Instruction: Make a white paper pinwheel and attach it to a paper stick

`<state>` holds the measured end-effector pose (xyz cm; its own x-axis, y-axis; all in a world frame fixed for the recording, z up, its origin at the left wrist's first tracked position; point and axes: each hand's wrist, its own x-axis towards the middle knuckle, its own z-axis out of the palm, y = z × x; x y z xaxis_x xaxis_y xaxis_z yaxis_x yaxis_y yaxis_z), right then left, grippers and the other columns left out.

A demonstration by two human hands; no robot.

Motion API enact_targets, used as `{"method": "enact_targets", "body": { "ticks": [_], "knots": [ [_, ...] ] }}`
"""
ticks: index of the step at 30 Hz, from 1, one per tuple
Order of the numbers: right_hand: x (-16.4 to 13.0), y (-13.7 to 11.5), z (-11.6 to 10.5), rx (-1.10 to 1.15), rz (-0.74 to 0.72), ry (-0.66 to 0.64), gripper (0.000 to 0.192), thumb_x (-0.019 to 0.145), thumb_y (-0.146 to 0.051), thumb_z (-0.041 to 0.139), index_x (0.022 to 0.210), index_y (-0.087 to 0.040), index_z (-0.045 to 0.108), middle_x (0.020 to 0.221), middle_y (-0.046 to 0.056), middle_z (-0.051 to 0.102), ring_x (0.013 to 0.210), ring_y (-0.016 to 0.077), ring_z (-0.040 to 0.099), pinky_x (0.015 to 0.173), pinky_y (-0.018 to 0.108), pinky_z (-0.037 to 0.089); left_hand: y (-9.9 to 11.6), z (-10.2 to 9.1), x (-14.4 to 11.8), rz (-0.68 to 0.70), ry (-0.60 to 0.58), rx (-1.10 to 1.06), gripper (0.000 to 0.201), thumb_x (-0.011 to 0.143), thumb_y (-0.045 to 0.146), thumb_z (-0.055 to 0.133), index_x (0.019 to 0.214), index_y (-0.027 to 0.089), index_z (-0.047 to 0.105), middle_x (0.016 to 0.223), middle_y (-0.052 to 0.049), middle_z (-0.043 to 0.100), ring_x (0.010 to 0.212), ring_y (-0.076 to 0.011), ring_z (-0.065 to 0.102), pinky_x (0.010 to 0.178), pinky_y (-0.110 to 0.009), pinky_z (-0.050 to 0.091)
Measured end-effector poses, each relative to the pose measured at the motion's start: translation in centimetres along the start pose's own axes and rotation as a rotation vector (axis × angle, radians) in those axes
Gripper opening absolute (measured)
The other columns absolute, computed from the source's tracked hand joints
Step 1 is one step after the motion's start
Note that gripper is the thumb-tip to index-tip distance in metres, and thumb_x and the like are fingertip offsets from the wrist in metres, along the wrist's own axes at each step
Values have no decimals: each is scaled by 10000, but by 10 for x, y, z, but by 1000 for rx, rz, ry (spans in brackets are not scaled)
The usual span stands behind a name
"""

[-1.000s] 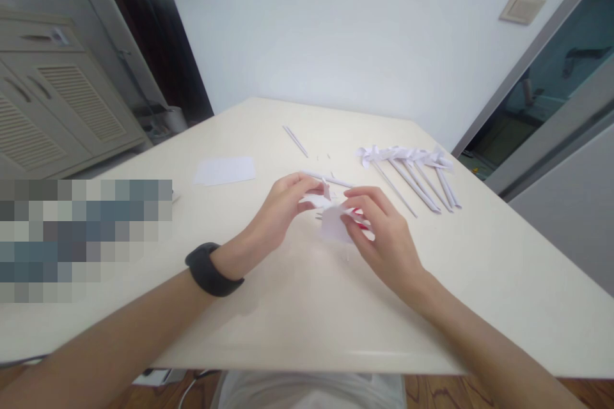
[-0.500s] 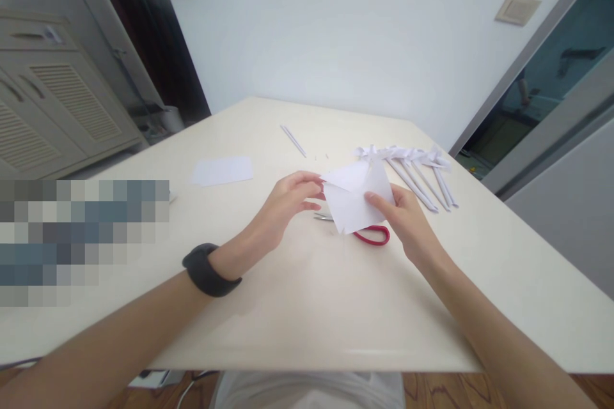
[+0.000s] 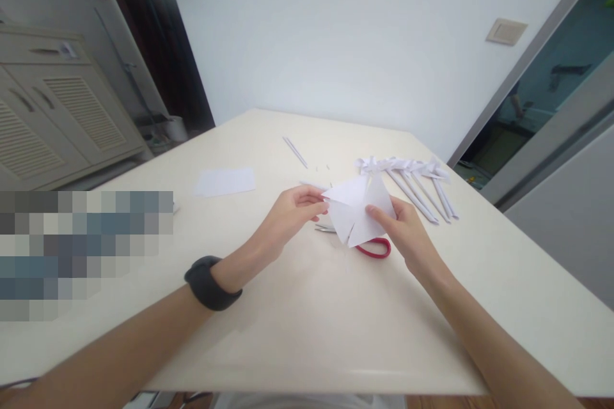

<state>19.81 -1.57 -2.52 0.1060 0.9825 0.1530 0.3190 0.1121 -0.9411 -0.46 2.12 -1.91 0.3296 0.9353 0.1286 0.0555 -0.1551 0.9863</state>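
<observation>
Head view: left hand [image 3: 288,214] and right hand [image 3: 403,230] both pinch the cut paper square [image 3: 357,214]

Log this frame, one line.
left hand: holds paper square | right hand: holds it too | scissors: on table

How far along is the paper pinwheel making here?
Done: a row of finished pinwheels on paper sticks lies at the table's far right. In hand: the left hand and right hand hold up a white paper square with cuts in from its corners, above the red-handled scissors. Left: that square is not yet folded or on a stick; one blank sheet and a loose stick lie unused.
</observation>
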Motion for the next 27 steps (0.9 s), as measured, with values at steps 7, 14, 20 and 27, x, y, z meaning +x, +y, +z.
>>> {"method": "enact_targets", "body": {
  "ticks": [7, 14, 20, 27],
  "knots": [
    [1, 0, -1, 87, 68, -14, 252, 776, -370, 581, 896, -160, 648, 835, 45, 673, 736, 194, 602, 598, 263, 444, 4, 1, -2, -20, -33, -27, 189, 774, 343, 591, 858, 180, 639, 918, -54, 659, 848, -170, 585, 730, -275, 428],
    [1, 0, 0, 163, 83, -68, 233, 776, -360, 585, 874, -154, 636, 808, 43, 675, 733, 191, 607, 617, 263, 450, 7, 3, -2, 9, -16, -19, 187, 776, 366, 589, 808, 190, 644, 874, -35, 644, 825, -164, 570, 716, -266, 428],
    [0, -2, -1, 216, 120, -88, 218, 779, -345, 595, 880, -153, 624, 814, 42, 660, 741, 180, 599, 624, 255, 449, 6, 1, -2, 19, -3, -40, 220, 810, 391, 559, 788, 190, 647, 861, -32, 629, 814, -159, 564, 723, -263, 429],
    [1, -2, -2, 231, 125, -86, 207, 788, -335, 595, 878, -151, 627, 832, 43, 656, 736, 163, 584, 608, 235, 433, 3, -1, -1, 7, 0, -54, 234, 849, 364, 510, 820, 181, 653, 897, -46, 634, 831, -161, 572, 729, -264, 431]
  ]
}}
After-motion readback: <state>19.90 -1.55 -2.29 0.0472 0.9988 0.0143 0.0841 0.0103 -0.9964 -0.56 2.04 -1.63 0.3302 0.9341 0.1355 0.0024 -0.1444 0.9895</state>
